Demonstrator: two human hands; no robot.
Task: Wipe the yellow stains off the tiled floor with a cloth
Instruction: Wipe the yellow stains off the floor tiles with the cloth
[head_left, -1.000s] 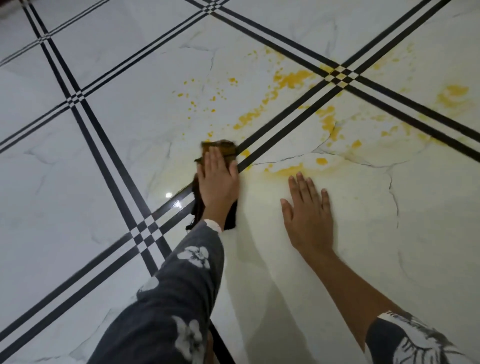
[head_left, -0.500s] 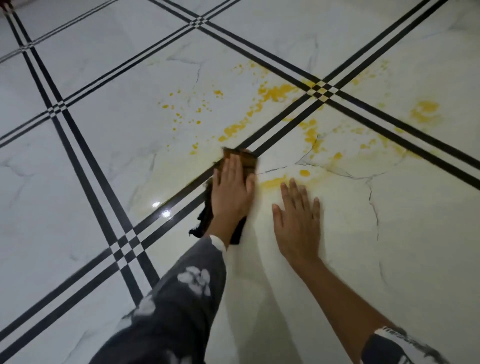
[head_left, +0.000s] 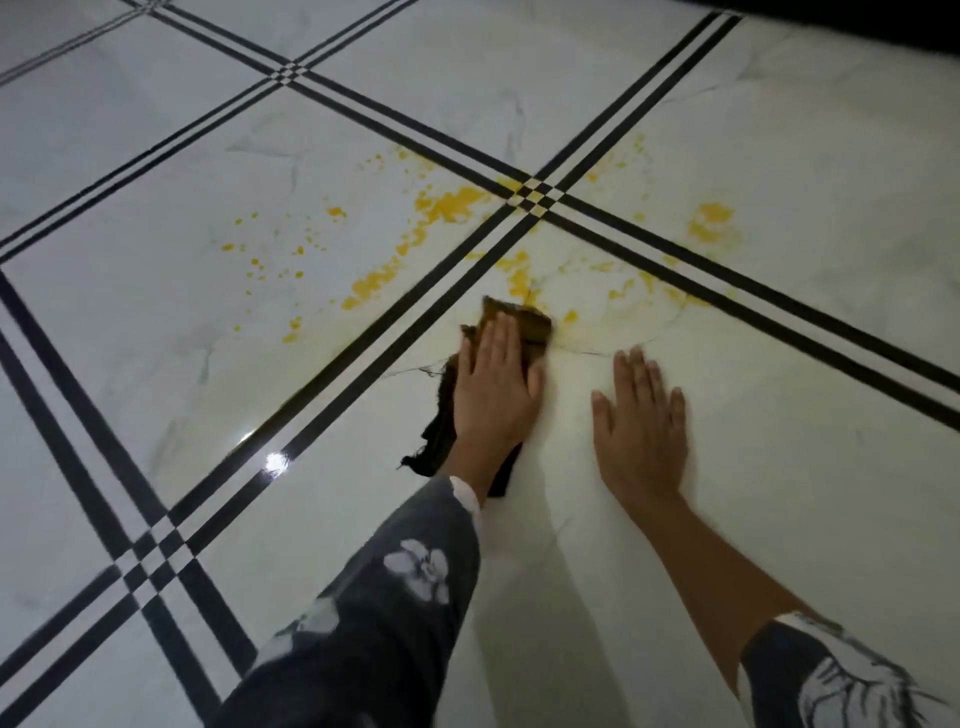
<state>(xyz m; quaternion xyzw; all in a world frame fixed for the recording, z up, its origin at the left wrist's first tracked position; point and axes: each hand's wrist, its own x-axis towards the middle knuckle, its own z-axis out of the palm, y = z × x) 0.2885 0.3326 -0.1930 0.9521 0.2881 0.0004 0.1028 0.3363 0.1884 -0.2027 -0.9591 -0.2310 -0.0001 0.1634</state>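
Note:
A dark cloth (head_left: 535, 325), its front edge stained brown-yellow, lies on the white tiled floor (head_left: 779, 441). My left hand (head_left: 493, 384) presses flat on the cloth with straight fingers, just right of the double black tile lines. Yellow stains (head_left: 457, 200) spread beyond the cloth: a big patch near the line crossing, a streak (head_left: 374, 283) to the left, a blotch (head_left: 709, 221) to the right, and small drops. My right hand (head_left: 641, 421) rests flat on the bare tile beside the cloth, fingers straight.
Black double lines (head_left: 332, 379) cross the floor in a grid, meeting at a checkered crossing (head_left: 535, 195) amid the stains. A light reflection (head_left: 275, 462) glints on the tile. A dark edge (head_left: 857, 15) runs along the top right.
My left hand has pushed the cloth forward and rightward, across the black lines toward the stains by the crossing. The right hand stays flat on the tile. The smear near the right hand is gone.

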